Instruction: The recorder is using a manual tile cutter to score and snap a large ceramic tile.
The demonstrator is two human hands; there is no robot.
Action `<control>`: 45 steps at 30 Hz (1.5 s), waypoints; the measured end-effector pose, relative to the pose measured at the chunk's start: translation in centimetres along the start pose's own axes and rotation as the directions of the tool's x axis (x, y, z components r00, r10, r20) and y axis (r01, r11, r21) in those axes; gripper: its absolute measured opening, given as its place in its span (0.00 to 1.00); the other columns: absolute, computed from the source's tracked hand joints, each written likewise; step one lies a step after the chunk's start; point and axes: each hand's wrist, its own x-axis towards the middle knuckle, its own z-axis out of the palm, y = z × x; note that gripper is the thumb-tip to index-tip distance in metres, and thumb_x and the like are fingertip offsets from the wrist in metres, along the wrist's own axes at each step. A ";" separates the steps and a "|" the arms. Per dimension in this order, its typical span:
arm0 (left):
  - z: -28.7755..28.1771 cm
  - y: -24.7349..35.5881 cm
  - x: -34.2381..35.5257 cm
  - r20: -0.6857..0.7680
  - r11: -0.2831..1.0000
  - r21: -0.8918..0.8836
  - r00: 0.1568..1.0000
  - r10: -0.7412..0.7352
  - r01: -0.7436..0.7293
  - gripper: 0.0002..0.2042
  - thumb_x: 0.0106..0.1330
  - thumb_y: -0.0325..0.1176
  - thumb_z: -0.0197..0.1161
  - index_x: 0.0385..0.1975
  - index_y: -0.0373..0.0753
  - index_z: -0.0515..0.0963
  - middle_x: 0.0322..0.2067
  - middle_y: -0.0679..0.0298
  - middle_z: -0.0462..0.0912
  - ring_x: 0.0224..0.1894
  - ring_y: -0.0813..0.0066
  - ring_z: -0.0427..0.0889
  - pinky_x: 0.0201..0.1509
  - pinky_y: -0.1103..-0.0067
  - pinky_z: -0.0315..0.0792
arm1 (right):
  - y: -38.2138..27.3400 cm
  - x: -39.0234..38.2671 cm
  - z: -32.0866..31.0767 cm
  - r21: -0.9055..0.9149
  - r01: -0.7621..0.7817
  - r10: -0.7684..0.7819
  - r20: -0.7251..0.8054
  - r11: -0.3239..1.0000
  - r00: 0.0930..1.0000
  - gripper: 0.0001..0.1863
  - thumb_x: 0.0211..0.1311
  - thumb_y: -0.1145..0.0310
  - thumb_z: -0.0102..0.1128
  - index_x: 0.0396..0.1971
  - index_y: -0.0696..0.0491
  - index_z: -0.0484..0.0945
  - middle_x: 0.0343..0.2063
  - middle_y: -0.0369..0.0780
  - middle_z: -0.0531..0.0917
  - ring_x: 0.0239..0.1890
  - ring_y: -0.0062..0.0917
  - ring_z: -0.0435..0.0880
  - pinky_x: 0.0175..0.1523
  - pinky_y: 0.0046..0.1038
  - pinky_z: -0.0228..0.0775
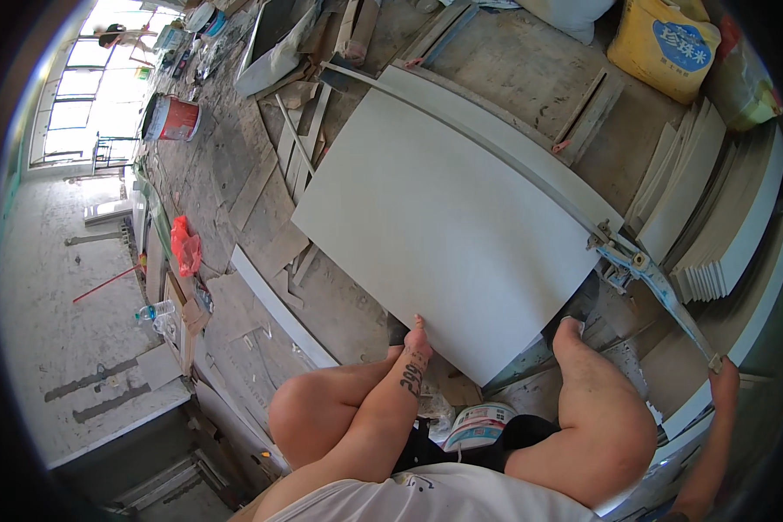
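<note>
While the left hand [416,341] presses the tile's [448,226] near edge, the right hand [724,372] grips the cutter handle [670,300]

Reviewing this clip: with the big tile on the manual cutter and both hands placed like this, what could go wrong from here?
1. The left hand steadies the large pale tile only at its near edge; it might shift under the cutter rail and skew the line.
2. The right hand grips the lever's far end; a slip could jerk the arm.
3. Bare knees sit close to the tile's edge, so a snapped piece could cut skin.
</note>
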 end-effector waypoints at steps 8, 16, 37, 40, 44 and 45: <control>-0.9 1.6 -1.8 0.015 0.997 0.081 1.000 0.007 -0.008 0.31 0.62 0.52 0.53 0.60 0.41 0.55 0.59 0.58 0.61 0.59 0.57 0.62 0.60 0.57 0.57 | -2.5 0.2 -1.8 -0.121 0.052 -0.060 -0.060 0.991 0.996 0.17 0.55 0.57 0.55 0.35 0.57 0.74 0.31 0.50 0.78 0.36 0.46 0.75 0.41 0.40 0.67; 0.9 10.7 -3.0 -0.117 0.342 0.927 0.748 0.653 -0.154 0.17 0.53 0.39 0.57 0.31 0.29 0.76 0.32 0.44 0.79 0.39 0.49 0.79 0.45 0.66 0.72 | -1.2 0.3 -1.7 -0.045 0.122 -0.128 -0.169 0.992 0.977 0.18 0.54 0.56 0.56 0.35 0.57 0.75 0.30 0.52 0.78 0.36 0.50 0.75 0.40 0.42 0.67; 0.2 17.4 6.7 -0.183 0.951 0.198 0.944 0.275 -0.239 0.38 0.55 0.57 0.59 0.54 0.28 0.62 0.53 0.53 0.69 0.52 0.57 0.71 0.54 0.60 0.66 | -6.9 -1.4 -7.2 -0.239 -0.226 0.266 0.152 0.944 0.952 0.19 0.57 0.67 0.45 0.50 0.52 0.62 0.50 0.43 0.64 0.54 0.37 0.59 0.58 0.33 0.49; -0.7 19.2 5.7 -0.282 0.944 0.223 0.911 0.301 -0.243 0.38 0.55 0.57 0.59 0.53 0.27 0.63 0.52 0.53 0.69 0.52 0.57 0.71 0.54 0.61 0.66 | -6.1 -0.6 -6.0 -0.176 -0.142 0.155 0.065 0.974 0.986 0.17 0.53 0.68 0.50 0.45 0.55 0.65 0.44 0.46 0.68 0.49 0.40 0.64 0.53 0.35 0.55; 0.2 19.5 3.3 -0.308 0.965 0.155 0.917 0.251 -0.212 0.37 0.55 0.56 0.60 0.53 0.27 0.64 0.53 0.53 0.69 0.52 0.59 0.71 0.54 0.63 0.66 | -4.4 -0.3 -4.5 -0.115 -0.061 0.054 -0.064 0.991 0.997 0.15 0.48 0.71 0.58 0.37 0.57 0.69 0.36 0.49 0.73 0.42 0.44 0.71 0.46 0.37 0.62; 0.0 19.5 3.6 -0.318 0.962 0.155 0.911 0.264 -0.225 0.36 0.55 0.55 0.61 0.52 0.27 0.65 0.53 0.53 0.69 0.52 0.59 0.71 0.53 0.64 0.67 | -4.2 -0.4 -4.6 -0.102 -0.042 0.031 -0.105 0.994 0.994 0.15 0.47 0.71 0.60 0.36 0.58 0.70 0.34 0.50 0.74 0.40 0.45 0.73 0.44 0.37 0.64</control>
